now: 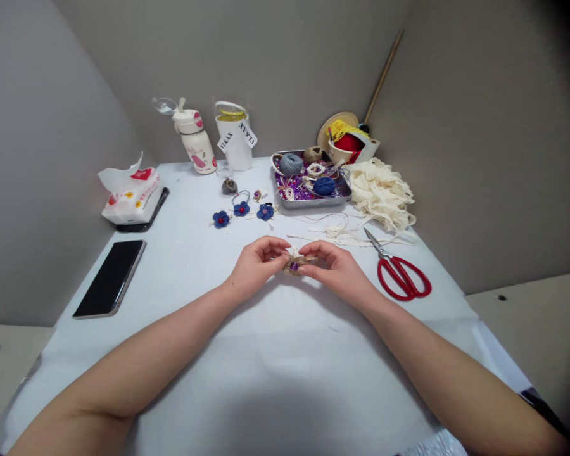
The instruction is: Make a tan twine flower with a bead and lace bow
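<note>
A small brown twine flower with a purple bead (296, 263) is pinched between both my hands over the middle of the white table (180, 266). My left hand (256, 263) grips its left side with thumb and fingers closed. My right hand (338, 266) holds its right side, fingertips pressed together. Three finished blue flowers (241, 211) lie farther back, left of center. A metal tray (313, 201) with yarn balls, beads and twine stands behind my hands.
Red-handled scissors (401, 273) lie right of my right hand. A pile of cream lace (380, 193) sits at back right. A black phone (110, 276) and a tissue pack (132, 197) lie at left. A bottle (196, 140) and a white cup (235, 140) stand against the back wall.
</note>
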A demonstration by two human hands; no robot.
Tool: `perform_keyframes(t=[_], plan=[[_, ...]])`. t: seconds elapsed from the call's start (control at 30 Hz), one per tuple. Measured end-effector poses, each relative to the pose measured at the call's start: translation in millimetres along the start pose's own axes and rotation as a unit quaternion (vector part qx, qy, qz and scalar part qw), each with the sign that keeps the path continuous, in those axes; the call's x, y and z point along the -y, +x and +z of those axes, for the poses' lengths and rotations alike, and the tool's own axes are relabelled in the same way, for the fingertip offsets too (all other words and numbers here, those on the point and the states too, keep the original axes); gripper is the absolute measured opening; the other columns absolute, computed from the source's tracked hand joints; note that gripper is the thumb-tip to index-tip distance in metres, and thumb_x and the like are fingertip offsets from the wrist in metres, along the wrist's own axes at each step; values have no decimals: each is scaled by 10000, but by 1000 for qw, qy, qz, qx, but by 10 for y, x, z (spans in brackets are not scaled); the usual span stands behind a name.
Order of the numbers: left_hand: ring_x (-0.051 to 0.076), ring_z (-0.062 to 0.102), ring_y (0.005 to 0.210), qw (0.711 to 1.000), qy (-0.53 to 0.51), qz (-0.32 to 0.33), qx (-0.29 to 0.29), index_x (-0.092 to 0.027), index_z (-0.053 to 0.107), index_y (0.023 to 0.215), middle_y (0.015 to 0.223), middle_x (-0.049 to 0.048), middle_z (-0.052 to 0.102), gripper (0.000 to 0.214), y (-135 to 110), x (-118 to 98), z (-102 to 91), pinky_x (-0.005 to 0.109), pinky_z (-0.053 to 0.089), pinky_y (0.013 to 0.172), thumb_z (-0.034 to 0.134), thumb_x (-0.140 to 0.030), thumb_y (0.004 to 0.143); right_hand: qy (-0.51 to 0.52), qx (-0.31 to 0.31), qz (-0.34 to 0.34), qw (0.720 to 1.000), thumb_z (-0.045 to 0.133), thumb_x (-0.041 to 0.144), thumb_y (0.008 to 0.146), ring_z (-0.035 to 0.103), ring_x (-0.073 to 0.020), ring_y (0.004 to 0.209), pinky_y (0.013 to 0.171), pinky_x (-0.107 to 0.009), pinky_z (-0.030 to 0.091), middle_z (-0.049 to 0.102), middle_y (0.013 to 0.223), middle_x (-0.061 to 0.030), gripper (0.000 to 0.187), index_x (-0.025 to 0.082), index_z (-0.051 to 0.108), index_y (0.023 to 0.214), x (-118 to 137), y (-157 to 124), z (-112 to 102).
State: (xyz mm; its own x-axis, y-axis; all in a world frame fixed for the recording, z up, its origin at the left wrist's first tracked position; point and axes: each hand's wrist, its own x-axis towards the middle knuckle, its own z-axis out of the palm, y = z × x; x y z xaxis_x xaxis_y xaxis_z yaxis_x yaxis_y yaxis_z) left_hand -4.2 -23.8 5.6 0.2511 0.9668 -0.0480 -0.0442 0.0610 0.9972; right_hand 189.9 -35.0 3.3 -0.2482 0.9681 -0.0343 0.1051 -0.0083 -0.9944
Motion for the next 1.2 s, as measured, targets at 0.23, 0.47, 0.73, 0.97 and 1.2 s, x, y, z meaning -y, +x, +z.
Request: perform_keyframes(t=[0.23, 0.47, 0.73, 0.97, 1.2], plan=[[144, 638, 765, 1000, 1, -21, 7, -160, 642, 1020, 857, 35, 685, 285, -2, 3, -4, 294, 487, 754, 686, -306, 779, -11, -12, -10, 1000, 778, 306, 696, 685, -199, 841, 822, -368, 523, 715, 933, -38, 299, 206, 634, 939, -12, 8, -10], [140, 648, 732, 999, -26, -6, 32, -144, 614, 1024, 801, 22, 673, 339, -15, 24, 7, 301, 500, 759, 748, -285, 747, -4, -8, -5, 1000, 790, 308, 687, 685, -197, 806, 798, -362, 514, 714, 896, -31, 307, 206, 637, 933, 3, 0, 23], [152, 638, 874, 987, -123, -87, 63, -167, 628, 1061, 962, 57, 659, 352, -11, -21, -15, 306, 491, 819, 648, -446, 848, 34, 35, 20, 999, 779, 317, 714, 672, -194, 857, 813, -351, 507, 708, 912, -37, 357, 207, 628, 1018, 10, -5, -56], [130, 633, 733, 976, -99, -132, 143, -211, 573, 1170, 819, -11, 625, 552, -1, -16, -11, 300, 491, 735, 825, -259, 681, 2, 55, 14, 998, 750, 328, 745, 650, -199, 913, 822, -349, 508, 672, 962, -41, 411, 216, 578, 1101, -12, -6, -59], [138, 650, 865, 981, -182, -50, -33, -183, 590, 1111, 957, 36, 690, 529, 152, -46, -130, 305, 461, 866, 826, -185, 637, -78, -70, -35, 994, 708, 426, 794, 593, -220, 1063, 969, -423, 473, 613, 1200, -87, 411, 226, 575, 1128, -78, 56, -161]])
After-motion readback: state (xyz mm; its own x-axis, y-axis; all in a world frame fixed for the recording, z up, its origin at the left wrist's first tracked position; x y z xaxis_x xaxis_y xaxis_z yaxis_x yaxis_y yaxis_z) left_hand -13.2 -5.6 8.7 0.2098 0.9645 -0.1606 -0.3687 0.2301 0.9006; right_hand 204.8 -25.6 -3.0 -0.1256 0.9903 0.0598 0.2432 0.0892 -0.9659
